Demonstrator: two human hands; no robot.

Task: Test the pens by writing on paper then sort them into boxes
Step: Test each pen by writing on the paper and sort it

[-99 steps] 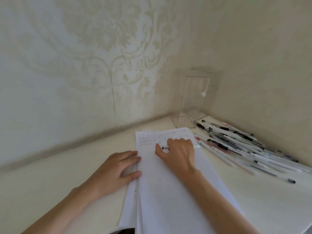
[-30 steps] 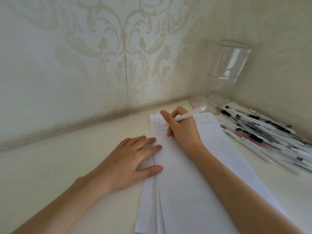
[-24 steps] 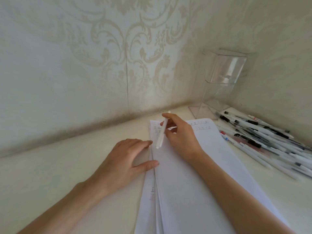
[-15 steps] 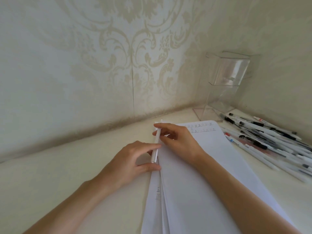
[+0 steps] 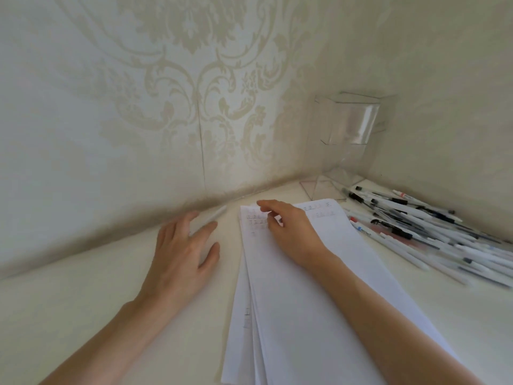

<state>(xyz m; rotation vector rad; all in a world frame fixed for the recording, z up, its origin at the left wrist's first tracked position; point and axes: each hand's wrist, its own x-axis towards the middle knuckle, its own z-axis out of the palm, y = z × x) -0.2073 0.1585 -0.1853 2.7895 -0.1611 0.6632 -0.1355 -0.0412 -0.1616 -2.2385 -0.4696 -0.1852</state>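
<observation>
We face a cream tabletop [image 5: 83,315] cornered by damask-papered walls [image 5: 138,107]. The white pen [image 5: 215,216], blurred, lies at our straight-fingered left hand [image 5: 180,259], its axis running eight-to-two o'clock, at ten o'clock of the paper [image 5: 305,315]. Our right hand [image 5: 291,234] is loosely curled and empty.

Paper sheets [image 5: 319,273]: thin, matt white, smooth. Pens [image 5: 416,226]: white plastic barrels, slight gloss, dark caps. Box [image 5: 349,126]: clear hard plastic, glossy, reflective. Table [image 5: 83,315]: cream, smooth, low sheen. Wallpaper [image 5: 194,79]: textured damask, faintly shiny.
</observation>
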